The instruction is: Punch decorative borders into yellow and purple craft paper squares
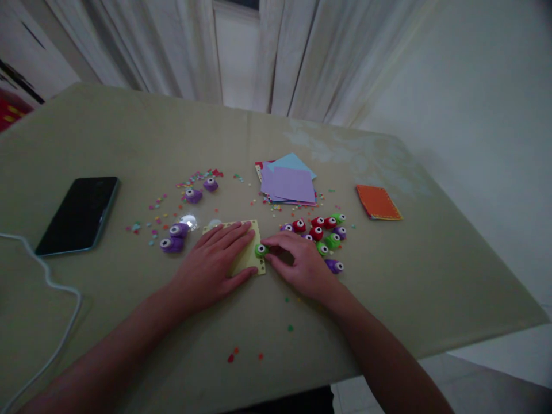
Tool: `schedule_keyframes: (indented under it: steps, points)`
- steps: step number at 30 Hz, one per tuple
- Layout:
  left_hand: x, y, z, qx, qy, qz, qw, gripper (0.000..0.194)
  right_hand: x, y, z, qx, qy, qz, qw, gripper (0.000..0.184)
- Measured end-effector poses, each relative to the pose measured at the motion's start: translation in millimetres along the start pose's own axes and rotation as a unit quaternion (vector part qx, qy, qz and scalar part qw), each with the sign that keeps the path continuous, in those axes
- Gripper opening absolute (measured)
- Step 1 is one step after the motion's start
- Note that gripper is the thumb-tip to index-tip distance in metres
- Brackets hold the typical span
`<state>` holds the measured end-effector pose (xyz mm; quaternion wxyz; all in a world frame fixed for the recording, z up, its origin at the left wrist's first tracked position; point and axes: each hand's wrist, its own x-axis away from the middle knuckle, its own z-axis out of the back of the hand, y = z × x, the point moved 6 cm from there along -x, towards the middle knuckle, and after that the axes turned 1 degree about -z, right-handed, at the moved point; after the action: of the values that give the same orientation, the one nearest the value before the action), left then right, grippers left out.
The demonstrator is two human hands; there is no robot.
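Observation:
A pale yellow paper square [244,260] with small punched holes along its edges lies on the table in front of me. My left hand [222,253] rests flat on it, fingers stretched out, covering much of its left side. At the paper's right edge, my right hand [297,259] pinches a small green craft punch [260,250] with a white round top and dark star mark. Just beyond that hand sits a cluster of red punches [316,233], green punches [332,241] and purple punches [334,266], partly hidden by it. More purple punches [173,245] stand left of the paper.
Behind the paper is a stack of coloured paper squares [288,184]. An orange stitched square [378,202] lies at right, a dark-screened tablet [80,214] at left beside a white cable [64,290]. Paper confetti [200,177] is scattered about the table [431,276].

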<state>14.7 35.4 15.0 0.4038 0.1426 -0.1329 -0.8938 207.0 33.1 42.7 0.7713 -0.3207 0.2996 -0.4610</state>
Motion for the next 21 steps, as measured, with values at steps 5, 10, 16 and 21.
schedule_keyframes:
  steps: [5, 10, 16, 21]
  points:
    - [-0.2, 0.3, 0.2, 0.011, 0.001, 0.0, 1.0, 0.07, 0.3, -0.2, 0.1, 0.005, 0.001, 0.006, 1.0, 0.025]
    - [-0.5, 0.5, 0.6, 0.014, 0.003, 0.0, 1.0, 0.069, 0.4, -1.0, 0.3, 0.0, 0.003, 0.006, 1.0, 0.026]
    - [-0.2, 0.3, 0.5, 0.012, 0.005, -0.004, 1.0, 0.07, 0.7, -0.9, -0.3, -0.004, 0.005, 0.009, 1.0, 0.025]
    - [-0.1, 0.4, 0.1, 0.01, 0.006, -0.006, 1.0, 0.07, 0.9, -1.5, 3.5, 0.008, 0.019, 0.01, 1.0, 0.027]
